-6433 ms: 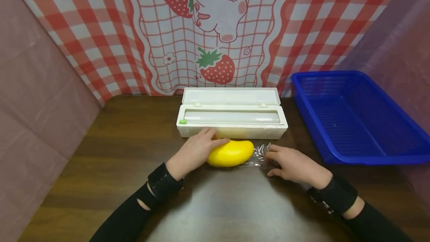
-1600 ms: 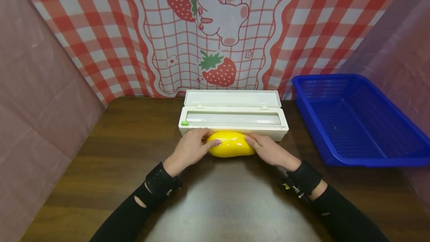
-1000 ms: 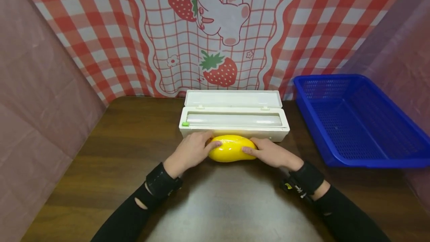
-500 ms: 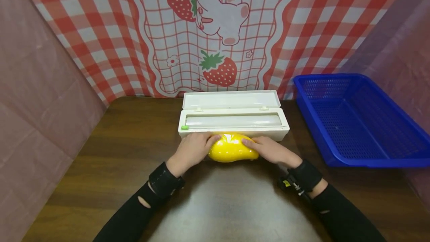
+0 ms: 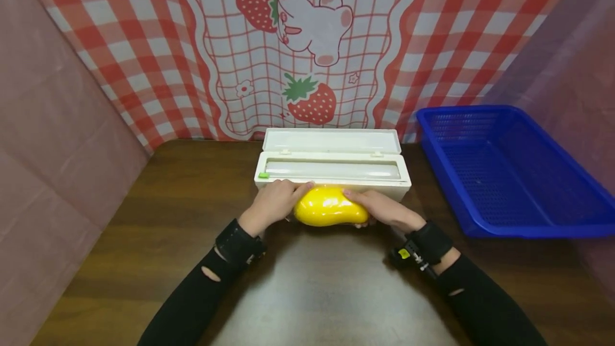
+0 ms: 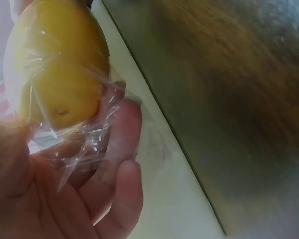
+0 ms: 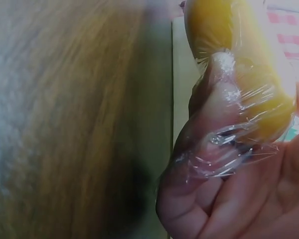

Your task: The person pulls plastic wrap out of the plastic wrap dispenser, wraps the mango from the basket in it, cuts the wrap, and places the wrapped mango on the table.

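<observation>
- One end of the yellow mango point(image 5: 329, 207) is being gripped by the left hand point(image 5: 275, 201), its thumb being laid over the top and its fingers being curled in at that end.
- The opposite end is being gripped by the right hand point(image 5: 385, 208), with the thumb being rested on top and a fingertip being pressed from below.
- The mango is being covered by clear film point(image 7: 259, 94), which is being bunched and wrinkled at both ends against the fingers.
- The mango is being held level, just in front of the white dispenser point(image 5: 391, 192), near the middle of the table's far edge; whether the table point(image 5: 307, 292) is being touched by it cannot be told.
- The dispenser's lid point(image 5: 331, 140) is being left raised, a pale roll point(image 5: 331, 169) being exposed in the slot and a green slider point(image 5: 263, 175) being seated at the slot's left end.
- The table's far right corner is being taken up by a blue basket point(image 5: 447, 180).
- The far edge is being backed by a red-and-white checked cloth point(image 5: 461, 31).
</observation>
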{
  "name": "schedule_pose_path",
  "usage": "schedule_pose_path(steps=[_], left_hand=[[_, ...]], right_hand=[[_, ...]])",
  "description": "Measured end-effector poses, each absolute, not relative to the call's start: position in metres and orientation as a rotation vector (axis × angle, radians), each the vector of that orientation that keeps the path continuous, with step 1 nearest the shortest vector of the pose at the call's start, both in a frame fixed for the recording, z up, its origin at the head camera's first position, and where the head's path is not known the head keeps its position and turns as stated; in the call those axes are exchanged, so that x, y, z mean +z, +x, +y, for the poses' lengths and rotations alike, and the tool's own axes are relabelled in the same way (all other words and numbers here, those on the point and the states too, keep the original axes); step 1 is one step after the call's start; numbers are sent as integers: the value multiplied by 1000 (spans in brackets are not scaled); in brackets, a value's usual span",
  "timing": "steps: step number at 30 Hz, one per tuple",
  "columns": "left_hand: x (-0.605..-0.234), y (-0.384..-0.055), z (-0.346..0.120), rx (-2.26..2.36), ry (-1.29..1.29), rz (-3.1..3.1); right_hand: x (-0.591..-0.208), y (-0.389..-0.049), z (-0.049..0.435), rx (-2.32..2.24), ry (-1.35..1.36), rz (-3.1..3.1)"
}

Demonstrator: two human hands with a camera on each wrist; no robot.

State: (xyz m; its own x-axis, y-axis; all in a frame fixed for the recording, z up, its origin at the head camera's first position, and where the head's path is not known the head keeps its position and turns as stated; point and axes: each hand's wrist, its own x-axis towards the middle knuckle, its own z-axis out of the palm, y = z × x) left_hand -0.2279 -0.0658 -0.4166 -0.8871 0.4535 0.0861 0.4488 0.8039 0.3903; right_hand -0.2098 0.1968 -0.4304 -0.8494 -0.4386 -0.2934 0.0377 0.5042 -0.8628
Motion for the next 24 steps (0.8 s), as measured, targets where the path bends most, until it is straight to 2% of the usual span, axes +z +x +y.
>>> schedule_pose_path(steps=[6, 11, 13, 17, 24], left_hand=[[-414, -230, -66, 610, 715, 2881], [-412, -231, -66, 488, 843, 2841], [-410, -230, -66, 510, 818, 2815], [-408, -228, -67, 645, 602, 2779], [-396, -216, -71, 554, 651, 3183]], right_hand=[[-433, -211, 197, -1342, -261, 2195], [-434, -211, 197, -1345, -198, 2153], [-434, -211, 196, -1345, -186, 2145], [-433, -210, 196, -1339, -179, 2141], [-426, -204, 197, -1305, -218, 2171]])
